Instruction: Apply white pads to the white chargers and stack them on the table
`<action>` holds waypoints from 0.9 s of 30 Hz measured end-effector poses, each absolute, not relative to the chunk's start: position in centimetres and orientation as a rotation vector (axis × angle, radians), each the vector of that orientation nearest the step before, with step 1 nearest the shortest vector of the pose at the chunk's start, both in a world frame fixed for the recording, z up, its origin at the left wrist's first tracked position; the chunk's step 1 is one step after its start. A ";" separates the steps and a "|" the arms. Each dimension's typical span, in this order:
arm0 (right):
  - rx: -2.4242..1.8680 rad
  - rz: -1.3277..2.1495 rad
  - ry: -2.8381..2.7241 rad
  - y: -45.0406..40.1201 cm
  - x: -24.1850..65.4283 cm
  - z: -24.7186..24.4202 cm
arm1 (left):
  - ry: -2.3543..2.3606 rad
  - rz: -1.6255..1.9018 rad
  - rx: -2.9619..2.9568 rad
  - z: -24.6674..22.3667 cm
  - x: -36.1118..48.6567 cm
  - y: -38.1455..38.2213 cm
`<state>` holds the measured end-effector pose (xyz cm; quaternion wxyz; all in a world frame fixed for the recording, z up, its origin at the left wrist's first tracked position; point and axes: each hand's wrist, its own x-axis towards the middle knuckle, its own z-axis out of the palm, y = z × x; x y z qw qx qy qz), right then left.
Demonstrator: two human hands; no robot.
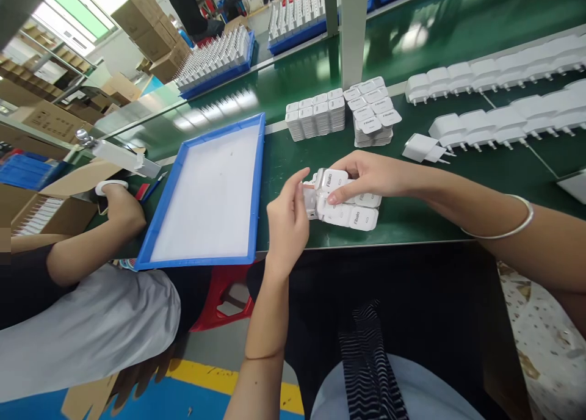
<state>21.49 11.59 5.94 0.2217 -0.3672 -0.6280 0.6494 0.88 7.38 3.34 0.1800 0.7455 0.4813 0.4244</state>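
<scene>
Several white cards printed "Fibaks" (364,218) lie grouped at the front edge of the green bench. Above them my right hand (361,173) has its thumb pressed on a white printed card (335,179), fingers curled behind. My left hand (289,218) meets it from the left, with thumb and index finger closing at the edge of a small whitish piece (310,201). Fingers and cards partly cover that piece, so its kind is unclear. Just behind my hands stand a neat card stack (315,116) and a looser card stack (373,112).
A blue-rimmed tray with a white bottom (260,182) lies left of my hands. White plug adapters (494,127) stand in rows at right, one loose adapter (423,148) nearer. A co-worker's arm (98,237) is at far left. A post (352,35) rises behind the stacks.
</scene>
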 end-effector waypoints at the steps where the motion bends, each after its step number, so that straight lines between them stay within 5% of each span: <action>1: -1.007 1.808 -1.725 11.6 21.5 6.0 | 1.373 1.236 2.075 3.3 0.8 7.5; 13: -1.034 1.795 -1.780 11.5 21.3 5.7 | 1.251 1.054 1.923 3.7 1.2 8.2; 27: -1.045 1.898 -1.627 11.8 21.5 5.7 | 1.384 1.453 1.627 2.6 1.2 9.5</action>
